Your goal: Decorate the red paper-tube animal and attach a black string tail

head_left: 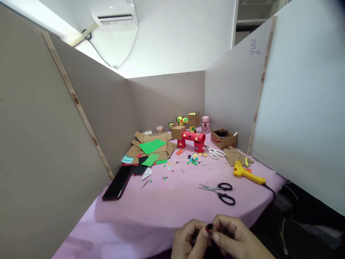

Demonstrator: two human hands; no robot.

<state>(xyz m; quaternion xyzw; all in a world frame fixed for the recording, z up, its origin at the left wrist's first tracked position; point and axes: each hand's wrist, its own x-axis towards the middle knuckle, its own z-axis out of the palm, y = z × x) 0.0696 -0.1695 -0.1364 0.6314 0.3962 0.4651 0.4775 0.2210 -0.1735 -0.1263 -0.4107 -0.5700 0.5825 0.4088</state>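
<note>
Dark, tiny piece (210,227) sits pinched between the fingertips of both hands at the bottom edge of the view, too small to say what it is. Left hand (188,241) and right hand (237,237) press together, fingers curled narrow around that piece, just off the near edge of the table. Outward on the pink tablecloth (167,201): black-handled scissors (219,191) lie flat, blades apart, nearest the hands; yellow glue gun (246,173) to their right with its cord running off the edge; white-handled scissors (215,152) further back. Containers: small cardboard box (223,138) at back right, open top, dark items inside, cannot tell what; pink bottle (205,124) upright behind it, lid on; small paper cup (159,128) at back left, contents not visible. Red paper-roll figure (192,140) stands mid-back with a cardboard-and-yellow figure (190,119) just behind. Cardboard pile (161,144) with green paper sheets (151,146) on top lies to the left; coloured scraps (194,159) are scattered in the middle. Black phone (118,182) lies flat at the left edge. Plain partition boards (167,97) wall the table on three sides; air conditioner (114,14) hangs on the white wall above.
</note>
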